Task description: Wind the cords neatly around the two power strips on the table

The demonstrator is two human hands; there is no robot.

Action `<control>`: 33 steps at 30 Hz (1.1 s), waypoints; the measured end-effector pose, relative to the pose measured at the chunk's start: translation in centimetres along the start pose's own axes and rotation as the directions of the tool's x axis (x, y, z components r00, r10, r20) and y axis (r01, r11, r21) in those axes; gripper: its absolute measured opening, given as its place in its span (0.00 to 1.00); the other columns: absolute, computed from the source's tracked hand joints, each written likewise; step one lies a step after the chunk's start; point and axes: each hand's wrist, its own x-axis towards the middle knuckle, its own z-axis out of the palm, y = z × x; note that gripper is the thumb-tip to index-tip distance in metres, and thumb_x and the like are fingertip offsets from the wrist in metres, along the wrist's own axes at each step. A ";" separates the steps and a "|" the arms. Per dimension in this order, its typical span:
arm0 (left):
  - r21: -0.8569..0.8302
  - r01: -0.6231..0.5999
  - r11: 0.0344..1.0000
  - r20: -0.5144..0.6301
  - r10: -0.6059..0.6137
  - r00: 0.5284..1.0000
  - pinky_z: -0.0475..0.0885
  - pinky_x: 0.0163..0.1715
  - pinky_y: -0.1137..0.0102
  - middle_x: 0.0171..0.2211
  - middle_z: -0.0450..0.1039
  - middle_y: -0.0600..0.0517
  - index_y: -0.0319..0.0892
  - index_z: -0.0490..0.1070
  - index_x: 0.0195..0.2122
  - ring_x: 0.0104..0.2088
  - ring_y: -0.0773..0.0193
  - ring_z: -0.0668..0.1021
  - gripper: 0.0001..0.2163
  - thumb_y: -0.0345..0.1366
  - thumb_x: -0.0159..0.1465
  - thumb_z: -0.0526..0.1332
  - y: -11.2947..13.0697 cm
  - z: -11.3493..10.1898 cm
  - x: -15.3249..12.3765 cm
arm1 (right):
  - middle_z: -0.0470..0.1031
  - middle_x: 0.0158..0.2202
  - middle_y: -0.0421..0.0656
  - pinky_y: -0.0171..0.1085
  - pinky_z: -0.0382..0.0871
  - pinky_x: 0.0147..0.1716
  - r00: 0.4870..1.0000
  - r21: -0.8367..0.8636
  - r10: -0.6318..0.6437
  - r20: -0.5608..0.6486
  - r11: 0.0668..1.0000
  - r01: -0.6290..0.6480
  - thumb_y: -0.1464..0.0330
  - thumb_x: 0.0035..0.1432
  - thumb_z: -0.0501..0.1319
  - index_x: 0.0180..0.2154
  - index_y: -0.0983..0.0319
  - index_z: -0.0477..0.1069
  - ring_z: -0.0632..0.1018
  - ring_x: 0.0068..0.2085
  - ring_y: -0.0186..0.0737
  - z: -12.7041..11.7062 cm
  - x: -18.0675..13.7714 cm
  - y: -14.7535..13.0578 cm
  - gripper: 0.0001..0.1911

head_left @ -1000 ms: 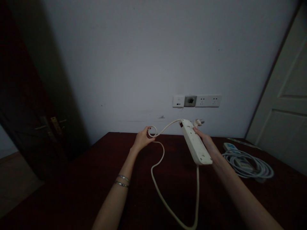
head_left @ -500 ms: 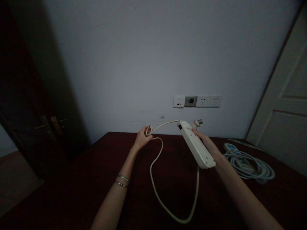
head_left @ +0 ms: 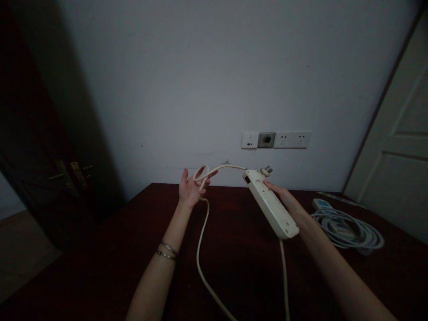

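Observation:
My right hand [head_left: 284,196] grips a cream power strip [head_left: 270,204] from beneath and holds it tilted above the dark red table [head_left: 100,249]. The strip's plug [head_left: 266,170] sticks out past my right fingers at the far end. Its cream cord [head_left: 200,240] runs from the strip's far end to my left hand [head_left: 190,187]. There it makes a small loop over my partly spread fingers, with the palm turned up. Below my left hand the cord hangs down in a long slack loop. It comes back up under the strip's near end.
A second strip with a coiled grey-white cable [head_left: 347,225] lies on the table at the right. A row of wall sockets [head_left: 276,140] sits just above the strip. A white door [head_left: 397,147] stands at the right and a dark door with a handle [head_left: 70,176] at the left.
My left hand has lifted, moved slightly left and turned palm up, carrying the cord loop higher. The strip has shifted a little left. The hanging loop of cord has swung lower and leftward.

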 end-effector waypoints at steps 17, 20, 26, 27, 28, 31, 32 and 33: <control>0.164 0.268 0.949 0.486 -0.315 0.815 0.70 0.31 0.61 0.48 0.69 0.32 0.42 0.64 0.54 0.42 0.46 0.75 0.30 0.46 0.51 0.65 -1.8 0.4 -0.3 | 0.74 0.18 0.44 0.34 0.67 0.18 0.998 0.090 0.060 -0.010 0.994 -0.058 0.57 0.55 0.57 0.33 0.65 0.72 0.73 0.18 0.38 -0.8 -0.7 -0.8 0.17; 0.207 0.246 0.947 0.486 -0.318 0.814 0.71 0.36 0.61 0.49 0.68 0.33 0.38 0.59 0.58 0.46 0.47 0.73 0.35 0.42 0.50 0.66 -1.4 0.0 -0.3 | 0.74 0.17 0.44 0.34 0.67 0.17 0.997 0.097 0.068 -0.037 0.993 -0.064 0.57 0.56 0.57 0.30 0.65 0.71 0.73 0.17 0.37 -1.1 -0.9 -1.3 0.16; 0.295 0.274 0.915 0.424 -0.382 0.821 0.70 0.42 0.63 0.50 0.67 0.34 0.34 0.58 0.58 0.47 0.51 0.72 0.35 0.36 0.49 0.66 -0.3 -1.6 -0.3 | 0.73 0.17 0.45 0.33 0.66 0.16 0.995 0.040 0.017 -0.094 0.999 -0.014 0.59 0.55 0.59 0.28 0.65 0.70 0.72 0.16 0.37 -1.9 -0.7 -1.6 0.15; 0.305 0.269 0.913 0.409 -0.381 0.829 0.69 0.42 0.63 0.50 0.67 0.35 0.35 0.58 0.58 0.47 0.52 0.72 0.35 0.35 0.49 0.66 -0.1 -1.7 -0.3 | 0.73 0.17 0.45 0.33 0.66 0.16 0.995 0.030 0.013 -0.101 0.999 -0.010 0.58 0.54 0.59 0.28 0.65 0.70 0.72 0.16 0.37 -2.1 -0.5 -1.5 0.15; 0.312 0.257 0.915 0.394 -0.371 0.841 0.69 0.43 0.63 0.49 0.67 0.35 0.35 0.58 0.58 0.47 0.52 0.72 0.35 0.35 0.49 0.66 0.1 -1.8 -0.3 | 0.74 0.17 0.46 0.33 0.66 0.16 0.994 0.022 0.012 -0.104 1.000 -0.010 0.58 0.54 0.59 0.27 0.65 0.70 0.72 0.17 0.37 -2.2 -0.4 -1.5 0.15; 0.325 0.190 0.926 0.321 -0.297 0.899 0.67 0.44 0.63 0.48 0.69 0.37 0.36 0.58 0.59 0.47 0.53 0.72 0.36 0.34 0.48 0.67 0.8 -2.0 -0.4 | 0.74 0.19 0.46 0.35 0.67 0.17 0.995 -0.001 -0.006 -0.103 1.000 0.006 0.58 0.52 0.60 0.28 0.65 0.71 0.73 0.17 0.39 -2.9 0.2 -1.4 0.16; 0.339 0.167 0.926 0.282 -0.269 0.921 0.67 0.43 0.64 0.47 0.69 0.38 0.38 0.58 0.59 0.46 0.54 0.73 0.36 0.33 0.47 0.66 1.1 -2.1 -0.5 | 0.75 0.19 0.47 0.35 0.67 0.17 0.994 -0.010 -0.016 -0.107 1.000 0.015 0.58 0.52 0.61 0.29 0.66 0.71 0.73 0.18 0.39 -3.0 0.3 -1.4 0.16; 0.363 0.148 0.920 0.234 -0.243 0.941 0.67 0.42 0.65 0.47 0.69 0.39 0.39 0.59 0.58 0.45 0.56 0.73 0.35 0.32 0.48 0.66 1.3 -2.1 -0.5 | 0.75 0.19 0.47 0.35 0.67 0.17 0.993 -0.017 -0.023 -0.118 1.000 0.021 0.58 0.52 0.61 0.29 0.66 0.71 0.73 0.18 0.39 -3.2 0.4 -1.4 0.15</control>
